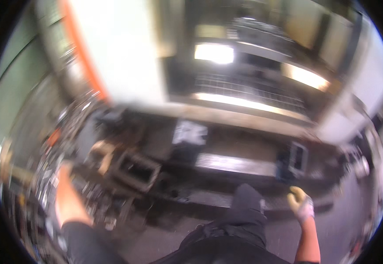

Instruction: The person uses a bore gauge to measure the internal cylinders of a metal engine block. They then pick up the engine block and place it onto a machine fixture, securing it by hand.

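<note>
One yellow-gloved right hand point(300, 203), half-curled, seemingly empty; a stumble could be caused by the long, dark, metal-looking ledge point(279, 207) alongside; the blurred left hand's point(64, 168) grip cannot be told.

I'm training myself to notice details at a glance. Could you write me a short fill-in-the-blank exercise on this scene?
1. The right hand wears a glove with ____ fingertips.
2. The strip edging the large white panel is ____.
3. In the picture, the dark-centred rectangular box lies to the ____ of the person's knee.

Missing words: yellow; orange; left.
</note>
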`<state>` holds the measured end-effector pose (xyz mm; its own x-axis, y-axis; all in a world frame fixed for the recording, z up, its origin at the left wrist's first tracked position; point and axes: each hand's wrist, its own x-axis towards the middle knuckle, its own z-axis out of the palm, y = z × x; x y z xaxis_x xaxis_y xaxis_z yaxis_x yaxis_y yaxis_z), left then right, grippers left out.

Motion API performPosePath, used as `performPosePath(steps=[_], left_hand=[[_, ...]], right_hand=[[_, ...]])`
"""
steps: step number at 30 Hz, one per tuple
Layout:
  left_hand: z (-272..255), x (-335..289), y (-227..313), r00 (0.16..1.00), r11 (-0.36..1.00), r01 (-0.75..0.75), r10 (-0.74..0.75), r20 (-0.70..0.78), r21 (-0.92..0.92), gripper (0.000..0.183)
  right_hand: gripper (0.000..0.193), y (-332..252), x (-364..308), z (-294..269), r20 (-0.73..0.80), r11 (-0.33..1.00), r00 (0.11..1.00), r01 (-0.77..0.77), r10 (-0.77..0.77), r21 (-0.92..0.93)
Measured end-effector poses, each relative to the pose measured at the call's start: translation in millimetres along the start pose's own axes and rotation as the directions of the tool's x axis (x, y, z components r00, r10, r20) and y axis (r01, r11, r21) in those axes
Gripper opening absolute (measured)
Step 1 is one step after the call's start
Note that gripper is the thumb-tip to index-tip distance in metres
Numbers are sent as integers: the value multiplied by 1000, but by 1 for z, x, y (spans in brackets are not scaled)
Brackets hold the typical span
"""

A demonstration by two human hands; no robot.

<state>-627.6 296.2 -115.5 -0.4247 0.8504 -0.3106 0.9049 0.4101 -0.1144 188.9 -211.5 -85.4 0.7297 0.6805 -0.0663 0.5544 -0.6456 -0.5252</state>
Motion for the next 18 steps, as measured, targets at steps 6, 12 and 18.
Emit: performPosePath(steps=[6,12,18], left_hand=[[-51,25,-45,989,998,37,-29,-142,57,57],[-105,-16,-6,975,996,75,-82,-206,-44,58],[-143,-118,64,919,975,-89,2,-394,-202,60]], right_hand=[[46,31,-45,24,66,997,995,-77,79,-29],[47,71,-55,33,78,972,972,-227,222,59],[47,102,-59,37,133,942,942,-321,307,101]])
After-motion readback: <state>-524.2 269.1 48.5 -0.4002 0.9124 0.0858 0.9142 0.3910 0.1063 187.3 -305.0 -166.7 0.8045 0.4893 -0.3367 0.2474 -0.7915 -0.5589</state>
